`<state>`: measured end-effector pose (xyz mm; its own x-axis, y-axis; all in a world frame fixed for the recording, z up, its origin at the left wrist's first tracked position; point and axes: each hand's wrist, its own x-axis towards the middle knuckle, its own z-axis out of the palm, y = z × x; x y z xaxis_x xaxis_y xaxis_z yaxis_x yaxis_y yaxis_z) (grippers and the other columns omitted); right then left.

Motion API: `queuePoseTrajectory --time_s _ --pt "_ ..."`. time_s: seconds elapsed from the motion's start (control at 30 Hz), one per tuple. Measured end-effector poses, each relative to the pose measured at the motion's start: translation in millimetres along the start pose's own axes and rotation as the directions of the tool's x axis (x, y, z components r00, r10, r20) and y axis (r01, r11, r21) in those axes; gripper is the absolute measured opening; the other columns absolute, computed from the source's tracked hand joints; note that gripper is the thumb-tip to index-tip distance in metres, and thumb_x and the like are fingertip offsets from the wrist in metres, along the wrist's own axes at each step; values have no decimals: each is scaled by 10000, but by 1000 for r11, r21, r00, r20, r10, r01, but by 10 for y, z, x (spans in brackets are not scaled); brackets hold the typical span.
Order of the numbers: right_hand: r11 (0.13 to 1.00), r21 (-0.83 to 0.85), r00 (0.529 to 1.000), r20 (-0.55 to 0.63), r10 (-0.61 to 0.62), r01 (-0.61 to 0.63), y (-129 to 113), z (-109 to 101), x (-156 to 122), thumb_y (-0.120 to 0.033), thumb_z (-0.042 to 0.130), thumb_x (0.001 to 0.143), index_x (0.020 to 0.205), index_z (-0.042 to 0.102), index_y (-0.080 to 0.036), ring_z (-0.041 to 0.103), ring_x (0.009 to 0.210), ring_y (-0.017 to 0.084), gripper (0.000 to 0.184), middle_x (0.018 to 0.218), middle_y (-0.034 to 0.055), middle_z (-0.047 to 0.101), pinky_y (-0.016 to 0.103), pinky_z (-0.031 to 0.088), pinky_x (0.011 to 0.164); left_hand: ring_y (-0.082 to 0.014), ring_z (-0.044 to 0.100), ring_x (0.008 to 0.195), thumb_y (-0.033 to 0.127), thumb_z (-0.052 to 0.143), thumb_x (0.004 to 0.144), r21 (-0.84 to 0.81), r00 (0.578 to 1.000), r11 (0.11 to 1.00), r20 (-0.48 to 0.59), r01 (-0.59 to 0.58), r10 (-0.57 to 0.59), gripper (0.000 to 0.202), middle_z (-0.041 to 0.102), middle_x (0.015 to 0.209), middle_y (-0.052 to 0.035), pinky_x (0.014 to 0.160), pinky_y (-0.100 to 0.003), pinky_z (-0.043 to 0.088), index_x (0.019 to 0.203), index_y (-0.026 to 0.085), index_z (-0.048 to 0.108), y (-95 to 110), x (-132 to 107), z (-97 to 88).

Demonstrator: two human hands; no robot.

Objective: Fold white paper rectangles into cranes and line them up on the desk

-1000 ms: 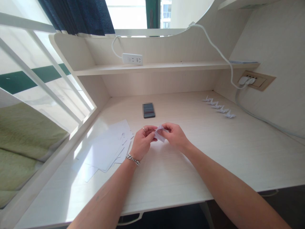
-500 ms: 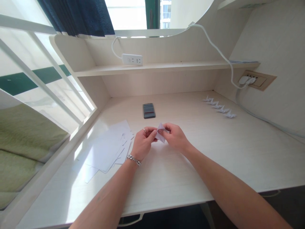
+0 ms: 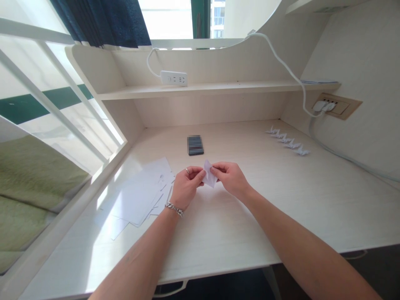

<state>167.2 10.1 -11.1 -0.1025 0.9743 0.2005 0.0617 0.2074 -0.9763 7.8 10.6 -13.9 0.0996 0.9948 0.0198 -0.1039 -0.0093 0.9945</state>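
Note:
Both my hands meet just above the pale wooden desk point(image 3: 281, 200), pinching a small folded piece of white paper point(image 3: 208, 175) between them. My left hand point(image 3: 186, 187), with a ring and a metal bracelet, grips its left side with closed fingers. My right hand point(image 3: 229, 179) pinches its right edge between thumb and fingers. The paper stands up as a small pointed flap between the fingertips.
Several loose white sheets point(image 3: 140, 193) lie on the desk left of my hands. A dark phone point(image 3: 195, 145) lies behind them. A row of small folded paper figures point(image 3: 287, 141) sits at the right back. A power strip point(image 3: 173, 77) rests on the shelf; cables run to a wall socket point(image 3: 331, 106).
The folded paper has been turned a little between my fingers and now stands more upright. Both hands stay in almost the same place.

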Motion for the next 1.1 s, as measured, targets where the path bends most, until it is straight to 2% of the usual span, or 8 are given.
queuePoseTrajectory --time_s 0.27,0.6,0.77,0.93,1.1 --pt "998 -52 1000 -24 21 -22 -46 50 -25 -346 616 791 890 759 -160 598 683 157 255 764 42 696 270 495 597 -125 600 622 408 774 666 82 999 996 -39 -19 22 353 687 720 -52 590 -252 490 838 116 677 3 4 10" --pt "996 -66 999 -19 51 -52 -37 60 -33 -352 609 794 912 747 -173 618 677 165 255 776 44 708 275 502 583 -143 616 669 442 770 661 32 1000 999 6 17 -17 375 679 738 -54 610 -256 478 845 130 674 -63 40 -13" --pt "984 -179 999 -26 -30 25 -64 8 -43 -284 620 773 849 741 -202 652 790 188 165 842 42 727 304 499 719 -123 564 607 434 765 664 97 998 995 63 13 -19 330 665 693 -44 557 -234 435 790 135 702 -4 11 -25" --pt "1000 -12 1000 -6 21 -21 -67 -24 -20 -205 664 671 873 716 -169 662 804 197 212 863 60 729 302 500 697 -123 540 583 423 727 693 213 972 977 226 18 -67 274 645 663 -28 538 -230 418 751 155 719 17 -17 -50" --pt "995 70 998 -13 68 -67 -78 -35 -17 -172 671 632 819 714 -156 664 746 186 193 801 63 730 306 503 682 -118 512 562 410 714 697 250 958 967 261 51 -118 247 616 628 -11 525 -228 386 726 165 713 20 -24 -72"
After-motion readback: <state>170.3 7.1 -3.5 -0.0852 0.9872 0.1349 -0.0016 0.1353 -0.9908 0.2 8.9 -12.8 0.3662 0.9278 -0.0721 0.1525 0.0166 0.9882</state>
